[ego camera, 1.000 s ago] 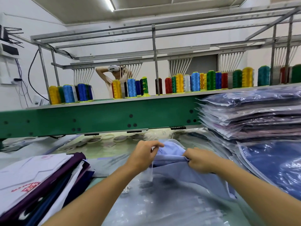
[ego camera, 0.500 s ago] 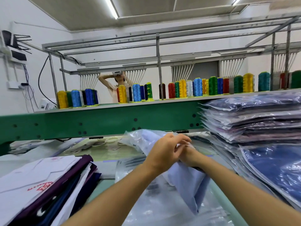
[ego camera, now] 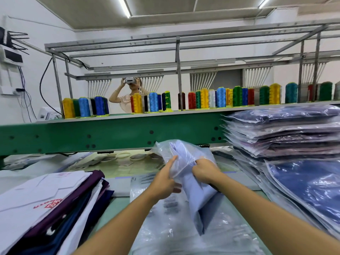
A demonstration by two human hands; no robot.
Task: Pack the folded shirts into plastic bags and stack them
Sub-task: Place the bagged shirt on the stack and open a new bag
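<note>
One shirt (ego camera: 196, 201) half in bag (ego camera: 176, 150), tail hanging out, held above counter (ego camera: 115, 208). Left hand (ego camera: 163, 183) gripped bag mouth; right hand (ego camera: 204, 172) clenched round shirt. We judged bagging step midway. Next, we reckoned: push shirt fully in, flatten, lay on stack (ego camera: 285, 137) at right.

Head view, forward-down, close over hands (ego camera: 184, 178)

I see white wall (ego camera: 11, 111) at frame left, fluorescent tube (ego camera: 123, 6) on grey ceiling (ego camera: 165, 8) up top. Green machine beam (ego camera: 110, 135) spans centre; thread cones (ego camera: 204, 98) line ledge above, under steel rack (ego camera: 177, 41). Person with headset (ego camera: 123, 99) stands behind, upper centre. Black cable (ego camera: 40, 83) hangs at left.
</note>
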